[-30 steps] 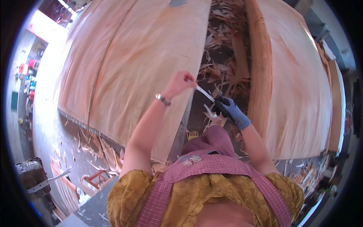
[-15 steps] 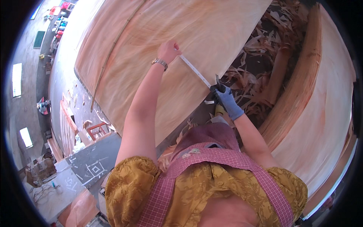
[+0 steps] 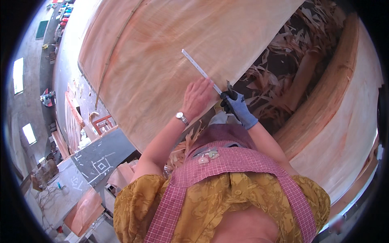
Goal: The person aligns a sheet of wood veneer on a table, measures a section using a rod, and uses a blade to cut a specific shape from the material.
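A narrow white measuring strip (image 3: 195, 63) with marks along it lies slantwise over a wide sheet of pale wood veneer (image 3: 162, 52). My right hand (image 3: 239, 107), in a blue glove with black fingers, is closed on the strip's near end at the edge of the sheet. A dark pointed shape rises from that grip; whether it is a glove finger or a tool I cannot tell. My left hand (image 3: 198, 97), bare and with a wristwatch, is open over the sheet, its outstretched fingertips at the strip beside the right hand. The strip's far end is free.
A thin bamboo-like stick (image 3: 115, 46) lies across the veneer on the left. Curled wood shavings (image 3: 279, 60) fill the dark gap on the right, beside a thick stack of veneer (image 3: 324, 97). A grey board with white marks (image 3: 101, 156) stands at the lower left.
My left hand has let go of the strip's far end and come back toward me, close to the right hand. The right hand still grips the strip and has shifted slightly left.
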### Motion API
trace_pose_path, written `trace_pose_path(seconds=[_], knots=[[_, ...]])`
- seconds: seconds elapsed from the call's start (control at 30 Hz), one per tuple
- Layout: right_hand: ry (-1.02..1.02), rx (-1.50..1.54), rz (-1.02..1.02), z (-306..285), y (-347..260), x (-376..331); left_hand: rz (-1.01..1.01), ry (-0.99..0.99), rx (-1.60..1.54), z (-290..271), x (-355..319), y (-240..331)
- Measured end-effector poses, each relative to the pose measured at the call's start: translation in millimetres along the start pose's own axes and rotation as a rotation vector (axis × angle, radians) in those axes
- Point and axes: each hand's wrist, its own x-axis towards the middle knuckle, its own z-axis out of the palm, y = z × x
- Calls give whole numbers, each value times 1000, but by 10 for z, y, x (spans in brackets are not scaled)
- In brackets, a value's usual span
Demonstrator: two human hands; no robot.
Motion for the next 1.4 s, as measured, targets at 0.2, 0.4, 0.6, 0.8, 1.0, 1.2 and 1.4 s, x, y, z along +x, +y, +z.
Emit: trace_pose_path(seconds=[0.2,0.4,0.6,0.8,1.0,1.2,1.4], knots=[[193,-1019,-608,-129,6,-33,-64,-95,18,-6,-109,160],[17,-866,-379,-56,-734,-134,-138,-81,-154,-137,-106,165],[-129,-207,-125,954,-1088,366,-513,380,-371,-14,-212,-425],[23,-280,-13,1082,-832,778,-274,278,-123,-188,67,-724],[59,-293,56,1057,-833,584,-192,26,-68,-149,44,-770],[101,-822,-148,716,-747,206,-127,-76,-57,-292,4,-696],[222,-1352,-689,96,-649,254,-113,-72,-92,-286,3,-671]])
